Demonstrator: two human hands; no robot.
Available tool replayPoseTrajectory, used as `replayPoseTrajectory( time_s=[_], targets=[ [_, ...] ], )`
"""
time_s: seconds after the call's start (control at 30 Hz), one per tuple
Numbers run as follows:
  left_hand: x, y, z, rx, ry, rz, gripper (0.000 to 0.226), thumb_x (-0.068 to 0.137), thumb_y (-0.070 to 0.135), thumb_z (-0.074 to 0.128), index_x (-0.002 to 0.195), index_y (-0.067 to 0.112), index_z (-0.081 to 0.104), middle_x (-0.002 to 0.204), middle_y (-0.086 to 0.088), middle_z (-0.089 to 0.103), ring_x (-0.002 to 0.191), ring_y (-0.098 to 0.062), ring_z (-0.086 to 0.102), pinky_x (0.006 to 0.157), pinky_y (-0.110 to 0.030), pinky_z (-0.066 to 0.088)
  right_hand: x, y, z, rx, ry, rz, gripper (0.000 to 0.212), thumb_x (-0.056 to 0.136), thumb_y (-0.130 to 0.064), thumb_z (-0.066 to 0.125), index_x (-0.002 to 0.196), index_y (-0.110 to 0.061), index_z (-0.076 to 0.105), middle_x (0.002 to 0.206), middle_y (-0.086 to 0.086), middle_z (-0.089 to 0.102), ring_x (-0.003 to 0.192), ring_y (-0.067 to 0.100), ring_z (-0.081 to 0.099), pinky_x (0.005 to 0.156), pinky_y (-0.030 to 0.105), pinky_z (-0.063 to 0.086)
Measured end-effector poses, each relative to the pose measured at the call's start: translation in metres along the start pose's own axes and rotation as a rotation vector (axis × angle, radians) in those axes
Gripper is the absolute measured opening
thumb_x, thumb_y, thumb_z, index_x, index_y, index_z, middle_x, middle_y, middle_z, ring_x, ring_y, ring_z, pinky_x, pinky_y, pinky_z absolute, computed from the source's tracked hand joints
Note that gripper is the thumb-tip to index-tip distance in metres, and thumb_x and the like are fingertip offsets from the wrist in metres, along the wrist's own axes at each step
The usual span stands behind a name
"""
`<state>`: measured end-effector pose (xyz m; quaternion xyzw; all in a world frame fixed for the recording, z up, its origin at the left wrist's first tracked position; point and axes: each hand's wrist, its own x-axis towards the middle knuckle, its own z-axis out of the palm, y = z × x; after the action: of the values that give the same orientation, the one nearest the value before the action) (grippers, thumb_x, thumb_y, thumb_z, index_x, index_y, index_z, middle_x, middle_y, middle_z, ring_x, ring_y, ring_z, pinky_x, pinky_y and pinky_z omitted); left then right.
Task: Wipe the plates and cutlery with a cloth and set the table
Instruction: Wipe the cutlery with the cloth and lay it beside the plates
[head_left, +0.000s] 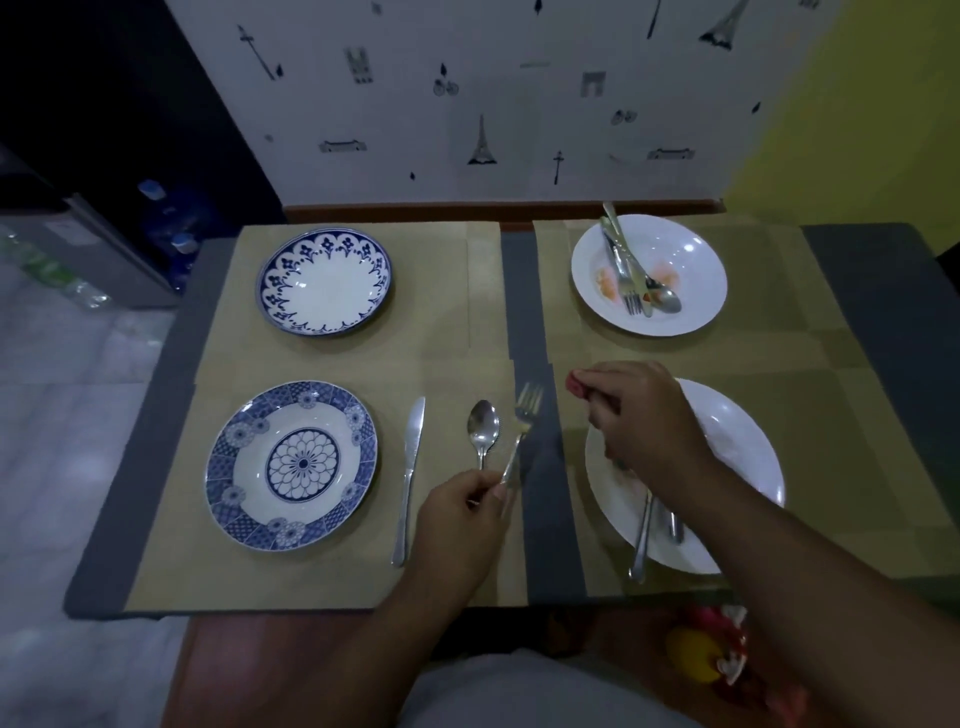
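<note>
My left hand (462, 512) pinches the handle of a fork (522, 428), tines pointing away, just right of a spoon (483, 428) and a knife (410, 478) lying on the near left placemat. A blue patterned plate (292, 465) sits left of them. My right hand (641, 415) grips a red cloth (577, 388) above a white plate (748, 447) that holds cutlery (644, 540). At the far right a stained white plate (649, 275) carries a knife, fork and spoon. A blue-rimmed plate (323, 283) stands at the far left.
Tan placemats (441, 343) cover a grey tabletop (530, 291). A patterned wall runs behind the table. A red and yellow object (711, 654) lies near my lap at the table's front edge. Bottles (171, 223) stand on the floor at the left.
</note>
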<state>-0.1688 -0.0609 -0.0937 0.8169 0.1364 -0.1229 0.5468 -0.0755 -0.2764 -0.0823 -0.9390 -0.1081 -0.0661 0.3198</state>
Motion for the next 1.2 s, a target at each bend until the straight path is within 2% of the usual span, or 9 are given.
replayPoseTrajectory(
  time_s=[0.1, 0.27, 0.4, 0.5, 0.7, 0.8, 0.97, 1.1, 1.2],
  targets=[
    [0.003, -0.025, -0.018, 0.048, 0.140, -0.075, 0.016, 0.091, 0.014, 0.067, 0.092, 0.026, 0.077, 0.074, 0.012, 0.072, 0.068, 0.002, 0.064, 0.061, -0.006, 0.043, -0.015, -0.016, 0.019, 0.041, -0.089, 0.012, 0.034, 0.083, -0.002, 0.067, 0.113, -0.018, 0.074, 0.108, -0.004, 0.074, 0.096, 0.014, 0.065, 0.089, 0.040, 0.054],
    [0.011, -0.046, -0.026, 0.046, 0.228, -0.170, 0.015, 0.088, 0.011, 0.069, 0.094, 0.023, 0.077, 0.072, 0.009, 0.070, 0.069, -0.002, 0.064, 0.063, -0.013, 0.045, -0.032, -0.041, 0.044, 0.080, -0.188, 0.001, 0.035, 0.084, -0.004, 0.068, 0.113, -0.022, 0.073, 0.108, -0.009, 0.073, 0.098, 0.013, 0.063, 0.090, 0.038, 0.051],
    [0.020, -0.047, -0.023, 0.073, 0.221, -0.172, 0.013, 0.088, 0.010, 0.069, 0.095, 0.018, 0.077, 0.070, 0.015, 0.067, 0.064, 0.011, 0.059, 0.060, -0.003, 0.043, -0.035, -0.050, 0.052, 0.085, -0.207, 0.022, 0.033, 0.086, -0.004, 0.068, 0.113, -0.021, 0.073, 0.108, -0.008, 0.073, 0.095, 0.013, 0.060, 0.087, 0.033, 0.049],
    [0.026, -0.051, -0.022, 0.140, 0.190, -0.164, 0.013, 0.087, 0.015, 0.069, 0.095, 0.019, 0.079, 0.077, 0.010, 0.073, 0.070, 0.004, 0.064, 0.066, -0.014, 0.049, -0.035, -0.053, 0.055, 0.086, -0.210, 0.014, 0.031, 0.086, -0.008, 0.068, 0.113, -0.023, 0.073, 0.107, -0.009, 0.073, 0.093, 0.003, 0.056, 0.088, 0.029, 0.048],
    [0.028, -0.055, -0.022, 0.238, 0.178, -0.142, 0.012, 0.085, 0.013, 0.071, 0.093, 0.018, 0.077, 0.080, 0.007, 0.071, 0.072, -0.005, 0.062, 0.058, -0.006, 0.036, -0.036, -0.055, 0.060, 0.083, -0.236, 0.011, 0.031, 0.087, -0.009, 0.068, 0.112, -0.025, 0.073, 0.108, -0.011, 0.073, 0.097, 0.005, 0.061, 0.091, 0.031, 0.048],
    [0.029, -0.058, -0.021, 0.254, 0.191, -0.142, 0.010, 0.084, 0.011, 0.070, 0.090, 0.017, 0.076, 0.077, 0.007, 0.070, 0.072, -0.008, 0.064, 0.060, -0.015, 0.045, -0.037, -0.057, 0.062, 0.107, -0.239, 0.008, 0.032, 0.086, -0.008, 0.068, 0.112, -0.026, 0.073, 0.106, -0.014, 0.073, 0.097, -0.003, 0.062, 0.091, 0.019, 0.049],
    [0.028, -0.057, -0.022, 0.263, 0.197, -0.084, 0.011, 0.085, 0.006, 0.067, 0.089, 0.015, 0.073, 0.079, 0.003, 0.070, 0.075, -0.015, 0.065, 0.064, -0.027, 0.050, -0.040, -0.061, 0.059, 0.138, -0.255, 0.076, 0.033, 0.089, -0.009, 0.067, 0.118, -0.023, 0.070, 0.115, -0.010, 0.071, 0.103, -0.004, 0.059, 0.096, 0.012, 0.044],
    [0.029, -0.041, -0.015, 0.296, 0.207, 0.090, 0.020, 0.087, 0.011, 0.069, 0.106, 0.016, 0.072, 0.093, 0.004, 0.068, 0.083, -0.004, 0.061, 0.071, -0.006, 0.042, -0.044, -0.062, 0.045, 0.200, -0.211, 0.189, 0.030, 0.090, -0.008, 0.066, 0.116, -0.023, 0.072, 0.112, -0.007, 0.073, 0.099, 0.000, 0.063, 0.095, 0.020, 0.049],
    [0.033, -0.018, 0.008, 0.286, 0.122, 0.179, 0.017, 0.086, 0.012, 0.070, 0.102, 0.018, 0.072, 0.091, 0.005, 0.067, 0.082, -0.004, 0.060, 0.070, -0.005, 0.040, -0.048, -0.053, 0.021, 0.239, -0.149, 0.289, 0.028, 0.092, -0.010, 0.065, 0.111, -0.027, 0.074, 0.092, -0.009, 0.074, 0.080, 0.001, 0.066, 0.081, 0.025, 0.056]
  ],
)
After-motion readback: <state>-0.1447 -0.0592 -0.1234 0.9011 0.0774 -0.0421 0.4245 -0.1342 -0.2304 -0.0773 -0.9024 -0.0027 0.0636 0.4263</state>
